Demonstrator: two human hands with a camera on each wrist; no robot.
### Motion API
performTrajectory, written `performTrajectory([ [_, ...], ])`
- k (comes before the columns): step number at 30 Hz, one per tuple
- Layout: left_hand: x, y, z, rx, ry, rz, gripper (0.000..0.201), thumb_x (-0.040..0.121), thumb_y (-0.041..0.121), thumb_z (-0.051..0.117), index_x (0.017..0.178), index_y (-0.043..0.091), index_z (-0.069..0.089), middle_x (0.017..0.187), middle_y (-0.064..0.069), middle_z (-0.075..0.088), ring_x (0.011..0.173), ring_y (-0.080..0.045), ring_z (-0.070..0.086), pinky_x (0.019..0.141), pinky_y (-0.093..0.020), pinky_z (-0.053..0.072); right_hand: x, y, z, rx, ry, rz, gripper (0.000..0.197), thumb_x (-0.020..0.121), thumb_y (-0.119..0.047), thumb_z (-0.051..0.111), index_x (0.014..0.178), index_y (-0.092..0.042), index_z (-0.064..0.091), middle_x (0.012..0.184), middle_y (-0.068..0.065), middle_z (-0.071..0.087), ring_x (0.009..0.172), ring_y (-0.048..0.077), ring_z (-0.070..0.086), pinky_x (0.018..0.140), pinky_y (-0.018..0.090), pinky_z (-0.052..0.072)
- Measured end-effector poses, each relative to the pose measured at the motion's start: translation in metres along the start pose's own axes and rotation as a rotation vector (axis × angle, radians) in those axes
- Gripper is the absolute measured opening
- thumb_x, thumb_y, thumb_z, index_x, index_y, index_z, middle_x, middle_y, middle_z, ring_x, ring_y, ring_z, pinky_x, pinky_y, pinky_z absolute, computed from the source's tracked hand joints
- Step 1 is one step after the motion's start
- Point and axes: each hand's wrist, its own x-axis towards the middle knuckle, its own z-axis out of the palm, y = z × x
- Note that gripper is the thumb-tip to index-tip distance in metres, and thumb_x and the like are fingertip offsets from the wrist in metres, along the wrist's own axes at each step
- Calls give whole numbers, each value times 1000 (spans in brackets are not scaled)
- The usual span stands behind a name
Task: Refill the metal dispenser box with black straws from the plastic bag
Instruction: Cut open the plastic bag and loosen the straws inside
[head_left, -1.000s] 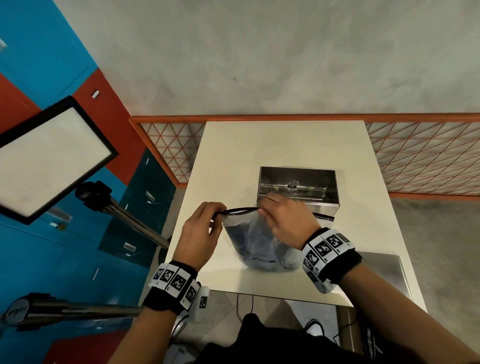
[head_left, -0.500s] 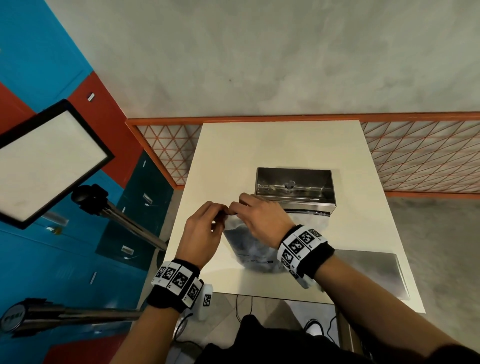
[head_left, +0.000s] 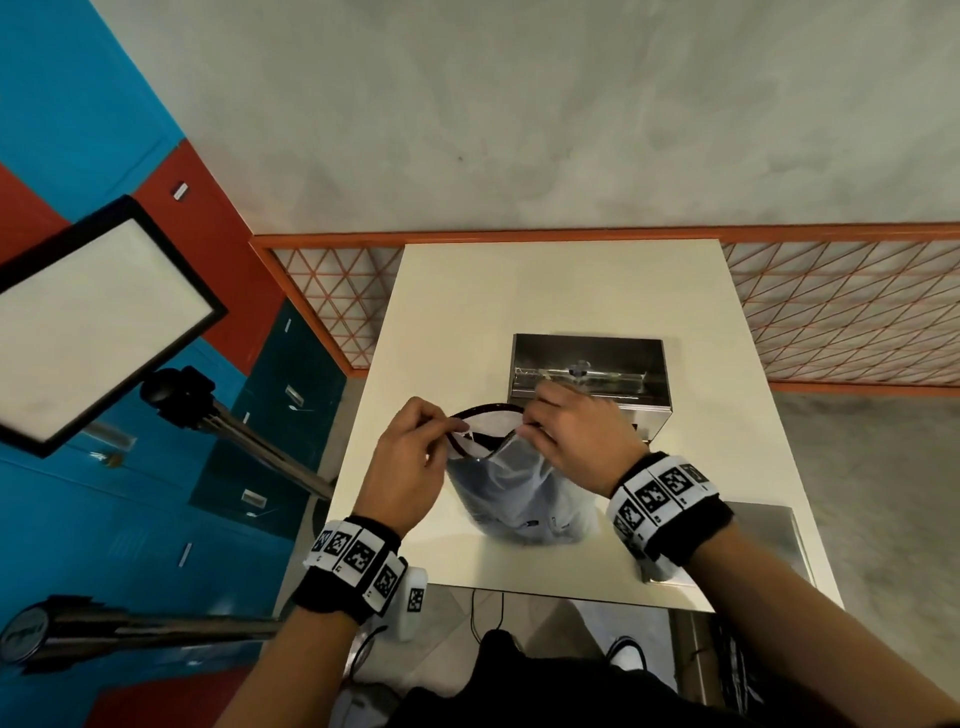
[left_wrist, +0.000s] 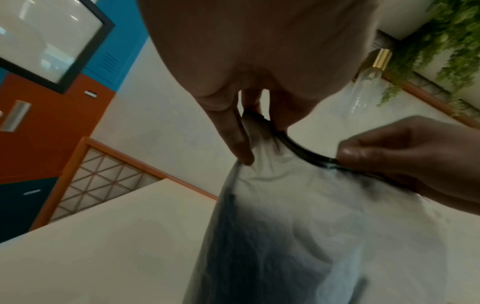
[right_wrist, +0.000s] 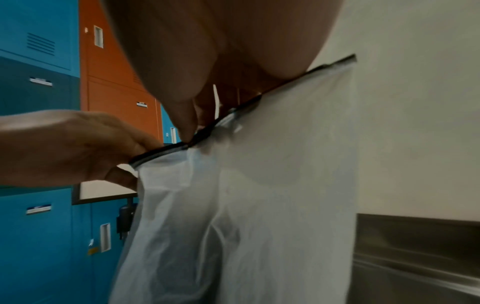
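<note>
A frosted plastic bag (head_left: 511, 493) with a black zip rim stands on the white table (head_left: 545, 291), dark straws (left_wrist: 241, 257) showing dimly through it. My left hand (head_left: 441, 431) pinches the rim's left end (left_wrist: 255, 121). My right hand (head_left: 535, 423) pinches the rim further right (right_wrist: 200, 131). The bag's mouth gapes between them. The open metal dispenser box (head_left: 589, 369) sits just behind the bag, with my right hand in front of its near edge.
A flat metal lid (head_left: 769, 530) lies at the table's near right corner. An orange mesh railing (head_left: 841, 306) runs behind the table. A light panel on a tripod (head_left: 93, 322) and coloured lockers (head_left: 78, 519) stand to the left.
My hands, close together at the rim's left end half a second ago, have drawn apart. The bag's black rim now bows open between them.
</note>
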Motion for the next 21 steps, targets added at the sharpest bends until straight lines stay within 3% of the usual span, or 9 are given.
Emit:
performTrajectory([
  [2,3,4,4,-15,-46,-33,24,100,9,54,102,14,77,100,7,52,89,-4,54,82,-10,40,-1,-5,-1,-9,54,11,41,98,-48,42,82,-20,67,91,-6,54,79,14,59,53,29,46],
  [4,7,-1,4,30,10,-70,26,103,19,55,92,11,77,95,6,53,80,-8,56,76,-22,47,-4,-3,-2,-9,87,60,48,97,-51,40,75,-20,69,86,-6,53,75,14,59,49,27,43],
  [6,8,-8,3,67,102,-67,20,97,15,65,84,5,76,91,3,55,70,-12,56,70,-34,54,-9,5,-2,-29,81,104,47,95,-51,44,69,-19,69,83,-5,53,74,16,61,46,26,41],
  [8,6,-11,2,86,111,-74,7,90,8,72,86,3,75,93,2,55,69,-14,57,69,-35,56,-14,15,-3,-71,77,140,40,91,-47,54,66,-19,68,82,-4,55,71,20,63,46,26,39],
  [12,1,-14,-3,70,130,-151,16,82,-2,72,92,7,79,99,4,54,79,-11,59,79,-31,58,-25,31,-14,-116,107,259,31,83,-40,70,60,-20,68,91,-2,64,64,23,65,45,28,46],
  [15,1,-11,-1,56,147,-127,22,80,-5,71,96,8,78,102,3,54,78,-11,61,81,-25,57,-30,31,-17,-97,111,298,32,81,-39,74,58,-19,65,91,-1,64,61,27,64,46,31,48],
  [18,4,-6,5,-12,158,-132,34,79,-11,70,106,8,77,106,0,55,81,-8,59,81,-5,47,-26,27,-14,17,28,446,26,84,-43,69,71,-21,65,93,-3,61,70,27,62,57,33,49],
  [21,5,-2,13,-108,120,-169,46,81,-15,65,118,11,74,108,0,56,90,-5,58,80,-4,46,-22,26,-3,192,11,494,3,83,-24,68,81,-22,67,88,-4,67,77,23,65,65,32,53],
])
